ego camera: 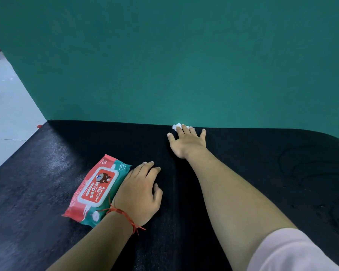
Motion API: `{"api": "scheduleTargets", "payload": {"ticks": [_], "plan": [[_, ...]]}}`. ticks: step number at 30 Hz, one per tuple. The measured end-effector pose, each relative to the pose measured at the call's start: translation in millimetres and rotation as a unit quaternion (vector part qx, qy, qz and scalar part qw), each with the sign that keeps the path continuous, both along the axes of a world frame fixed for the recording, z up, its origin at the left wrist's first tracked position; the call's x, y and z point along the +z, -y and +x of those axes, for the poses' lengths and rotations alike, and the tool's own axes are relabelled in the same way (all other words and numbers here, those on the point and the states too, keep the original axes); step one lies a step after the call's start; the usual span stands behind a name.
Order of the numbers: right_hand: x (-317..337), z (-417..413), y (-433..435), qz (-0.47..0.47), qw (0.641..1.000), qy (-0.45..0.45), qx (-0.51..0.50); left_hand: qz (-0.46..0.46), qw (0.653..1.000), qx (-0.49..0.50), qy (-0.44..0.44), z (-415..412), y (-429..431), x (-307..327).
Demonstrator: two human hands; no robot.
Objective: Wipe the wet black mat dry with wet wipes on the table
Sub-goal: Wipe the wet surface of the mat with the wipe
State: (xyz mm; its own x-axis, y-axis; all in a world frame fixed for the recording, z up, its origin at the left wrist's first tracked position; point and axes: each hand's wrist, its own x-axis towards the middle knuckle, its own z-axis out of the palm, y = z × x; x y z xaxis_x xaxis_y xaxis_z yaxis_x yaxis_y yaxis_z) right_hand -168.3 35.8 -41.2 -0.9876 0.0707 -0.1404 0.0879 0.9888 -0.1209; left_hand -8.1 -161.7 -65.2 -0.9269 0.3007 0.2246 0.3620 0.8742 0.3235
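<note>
Where the pale floor [8,114] ends on the left, the black mat [47,192] covers the desk and looks shiny with wetness there. A red and green pack of wipes [97,189] lies flat on the mat. Just beside it, the left hand [138,192] rests flat, fingers relaxed, its edge touching the pack. Further right, the right hand [187,141] reaches to the far edge of the mat, fingers spread, pressing a crumpled white wipe [177,126] against the mat near the green wall [164,65].
</note>
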Motion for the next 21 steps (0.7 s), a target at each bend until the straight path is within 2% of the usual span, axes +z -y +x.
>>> {"api": "scheduleTargets", "payload": {"ticks": [21], "plan": [[10, 30, -7, 0.002, 0.999, 0.033, 0.018, 0.002, 1.0, -0.001, -0.014, -2, 1, -3]]}}
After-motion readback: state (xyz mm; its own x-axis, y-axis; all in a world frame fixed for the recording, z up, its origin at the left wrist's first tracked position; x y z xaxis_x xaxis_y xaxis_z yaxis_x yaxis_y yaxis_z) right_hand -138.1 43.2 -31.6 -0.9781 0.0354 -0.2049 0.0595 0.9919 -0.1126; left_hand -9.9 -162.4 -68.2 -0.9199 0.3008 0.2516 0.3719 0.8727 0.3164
